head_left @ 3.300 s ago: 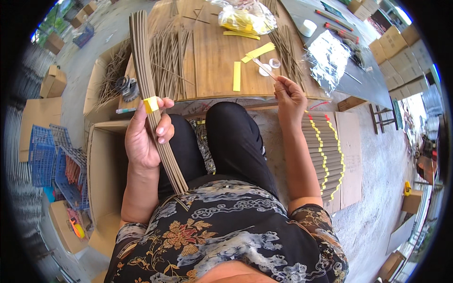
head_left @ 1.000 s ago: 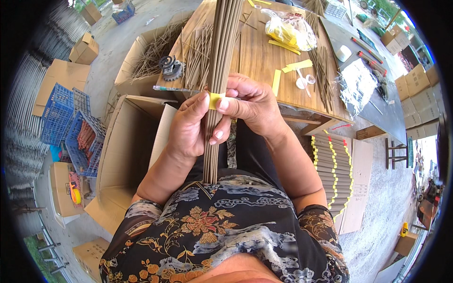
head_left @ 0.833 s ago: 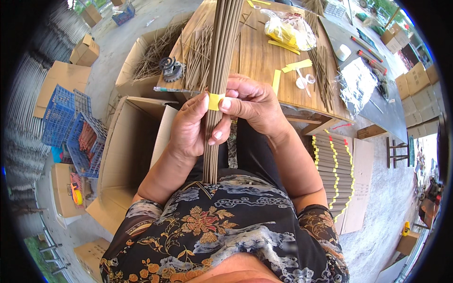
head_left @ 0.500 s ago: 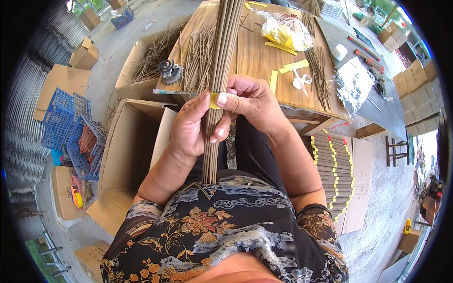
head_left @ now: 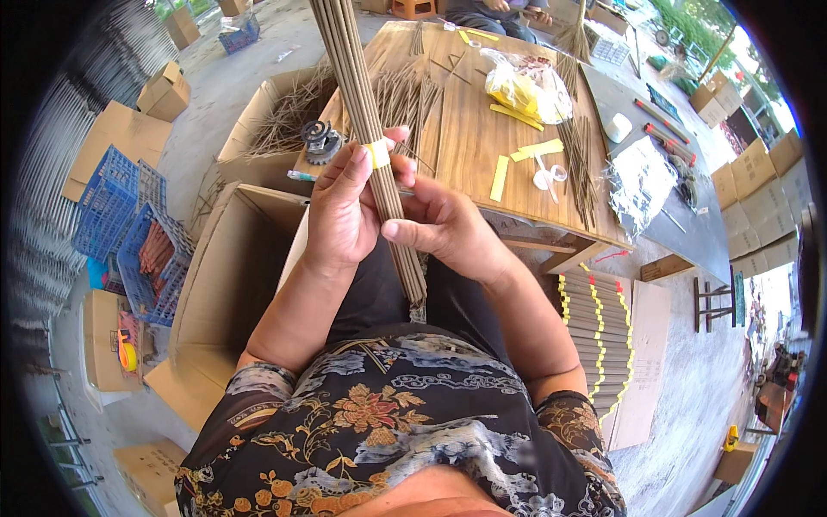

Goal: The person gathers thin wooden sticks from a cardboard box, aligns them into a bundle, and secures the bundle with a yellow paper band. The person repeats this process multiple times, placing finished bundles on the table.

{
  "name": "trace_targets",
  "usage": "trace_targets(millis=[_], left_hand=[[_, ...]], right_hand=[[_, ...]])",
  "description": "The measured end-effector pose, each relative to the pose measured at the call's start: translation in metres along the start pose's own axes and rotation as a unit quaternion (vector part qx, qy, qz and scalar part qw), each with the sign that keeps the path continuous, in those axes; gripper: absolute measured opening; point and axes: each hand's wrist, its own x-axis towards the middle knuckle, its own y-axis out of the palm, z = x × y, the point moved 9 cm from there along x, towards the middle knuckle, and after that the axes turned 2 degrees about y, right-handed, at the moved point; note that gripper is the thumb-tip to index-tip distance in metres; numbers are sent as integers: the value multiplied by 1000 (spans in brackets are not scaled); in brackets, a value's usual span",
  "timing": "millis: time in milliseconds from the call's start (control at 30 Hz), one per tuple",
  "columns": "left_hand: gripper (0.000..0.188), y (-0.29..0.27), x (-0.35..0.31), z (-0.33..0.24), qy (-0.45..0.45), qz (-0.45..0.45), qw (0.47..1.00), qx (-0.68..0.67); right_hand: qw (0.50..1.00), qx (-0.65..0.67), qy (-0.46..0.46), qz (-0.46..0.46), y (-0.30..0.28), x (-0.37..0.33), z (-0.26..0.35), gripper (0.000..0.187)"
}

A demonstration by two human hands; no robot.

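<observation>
A bundle of long brown incense sticks point(head_left: 351, 73) slants up and to the left in front of my body, its lower end near my lap. Around its middle runs a yellow paper band point(head_left: 376, 154). My left hand point(head_left: 340, 202) is closed round the bundle at the band, thumb in front and fingers behind. Just below it, my right hand point(head_left: 444, 228) lays its thumb across the front of the sticks, with its fingers curled partly out of sight behind them.
A wooden table point(head_left: 469, 112) ahead carries loose sticks point(head_left: 401, 99), yellow paper strips point(head_left: 500, 177), a tape roll point(head_left: 543, 179) and a plastic bag point(head_left: 525, 86). An open carton point(head_left: 228, 267) stands at my left. Banded bundles point(head_left: 594, 332) lie at right. Across the table sits another person point(head_left: 491, 21).
The bundle has tilted with its top leaning left. My right hand has left the band and slid down the sticks, while my left hand stays at the band.
</observation>
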Motion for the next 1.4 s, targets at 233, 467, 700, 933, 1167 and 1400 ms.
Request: trace_targets(millis=[233,467,700,933,1167,1400], left_hand=[[34,-3,8,-27,30,51,988,140],[13,-13,28,-68,99,-29,994,29],[13,1,11,-38,115,-66,990,44],[20,-15,31,-52,19,-77,995,62],[16,-14,39,-42,-48,25,998,-32],[13,-28,42,-47,-15,-65,998,9]], right_hand=[[986,-143,87,17,-4,-9,-5,21],[959,-252,128,-1,-14,-13,-15,36],[877,-455,-85,-132,6,22,20,34],[909,-403,32,-104,6,16,-13,27],[977,-84,195,3,23,6,-45,33],[956,-242,155,-60,9,6,-37,32]])
